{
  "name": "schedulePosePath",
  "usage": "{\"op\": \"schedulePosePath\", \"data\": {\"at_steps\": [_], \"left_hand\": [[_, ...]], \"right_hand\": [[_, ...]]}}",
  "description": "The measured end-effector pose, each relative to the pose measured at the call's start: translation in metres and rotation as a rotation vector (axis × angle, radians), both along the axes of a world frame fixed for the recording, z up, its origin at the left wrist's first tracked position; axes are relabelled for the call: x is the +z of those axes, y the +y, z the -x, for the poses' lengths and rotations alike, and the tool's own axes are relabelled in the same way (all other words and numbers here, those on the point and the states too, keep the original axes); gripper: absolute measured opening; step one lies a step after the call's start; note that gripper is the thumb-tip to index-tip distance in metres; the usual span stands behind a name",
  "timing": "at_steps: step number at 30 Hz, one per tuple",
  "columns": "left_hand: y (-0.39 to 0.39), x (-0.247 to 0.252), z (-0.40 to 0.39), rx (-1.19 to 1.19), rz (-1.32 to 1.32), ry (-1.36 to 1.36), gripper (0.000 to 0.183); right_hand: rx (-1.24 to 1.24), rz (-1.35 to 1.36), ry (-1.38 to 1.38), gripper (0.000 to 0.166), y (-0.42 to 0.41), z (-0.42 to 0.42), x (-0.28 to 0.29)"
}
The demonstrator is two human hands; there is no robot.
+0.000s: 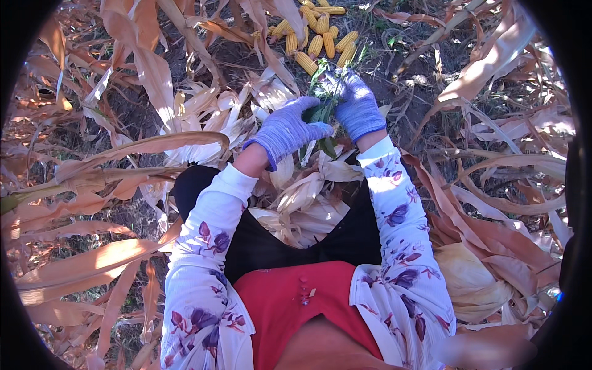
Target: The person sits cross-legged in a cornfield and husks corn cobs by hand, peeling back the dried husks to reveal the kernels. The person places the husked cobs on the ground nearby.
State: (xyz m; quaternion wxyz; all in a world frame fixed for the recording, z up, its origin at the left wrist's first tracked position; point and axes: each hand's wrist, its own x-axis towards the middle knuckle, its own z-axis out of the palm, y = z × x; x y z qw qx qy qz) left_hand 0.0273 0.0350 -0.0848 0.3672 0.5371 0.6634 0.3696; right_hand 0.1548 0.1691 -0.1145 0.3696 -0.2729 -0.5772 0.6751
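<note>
My left hand, in a blue-grey knit glove, reaches in from the left with thumb and fingers spread beside a bunch of green leafy weeds. On the weeds' other side is my right hand, gloved alike; its fingers are curled at the stems' upper part and seem to grip them. Just beyond both hands, husked yellow corn cobs lie in a loose pile on the ground. Pale dry corn husks are heaped below my hands, between my legs in black trousers.
Dry corn stalks and long leaves reach in from the left, one close to my left wrist. More dry leaves stand at the right. A husk-covered ear is beside my right elbow. Grass and soil lie around the cobs.
</note>
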Motion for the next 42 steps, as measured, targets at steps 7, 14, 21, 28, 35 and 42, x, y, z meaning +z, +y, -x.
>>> {"op": "schedulePosePath", "data": {"at_steps": [7,14,21,28,35,42], "left_hand": [[0.006,-0.010,0.001,0.124,0.013,-0.240,0.053],[0.006,0.005,0.006,0.212,0.012,-0.333,0.032],[0.006,0.003,0.011,0.296,0.071,-0.640,0.029],[0.006,0.006,0.009,0.273,0.125,-0.853,0.026],[0.003,0.011,0.009,0.286,0.081,-0.974,0.022],[0.003,0.002,0.028,0.369,-0.101,-1.092,0.021]], "right_hand": [[0.088,0.269,0.094,0.024,-0.017,0.002,0.018],[0.106,0.029,-0.157,0.023,-0.036,0.006,0.037],[0.037,0.301,0.139,0.050,-0.022,0.007,0.035],[0.034,-0.105,0.067,0.017,-0.015,-0.001,0.014],[0.146,0.057,0.105,0.020,-0.025,0.001,0.027],[0.197,0.053,-0.216,0.031,-0.035,0.003,0.049]]}}
